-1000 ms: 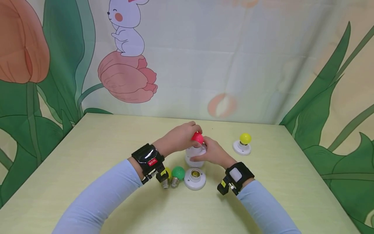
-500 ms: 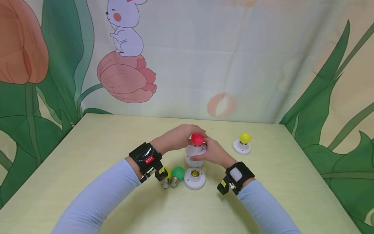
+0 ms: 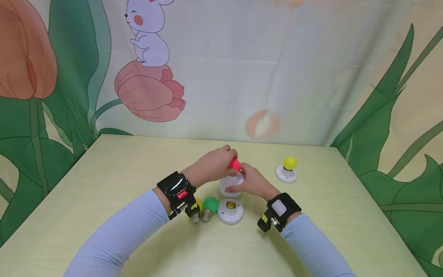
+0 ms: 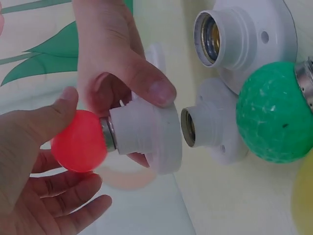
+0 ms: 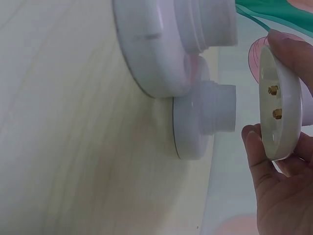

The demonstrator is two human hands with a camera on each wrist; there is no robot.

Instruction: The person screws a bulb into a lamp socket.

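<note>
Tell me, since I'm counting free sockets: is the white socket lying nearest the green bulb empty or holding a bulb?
Empty. The white socket beside the green bulb shows its open brass-lined mouth, with no bulb screwed in.

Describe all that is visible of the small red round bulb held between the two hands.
The small red round bulb is matte, with a silver metal collar. It is seated in a white plastic socket, lifted off the table and tilted sideways. The left hand grips the bulb with thumb and fingers; the right hand pinches the socket's base.

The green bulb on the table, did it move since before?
No. The green bulb lies beside the empty white socket, just as earlier.
</note>
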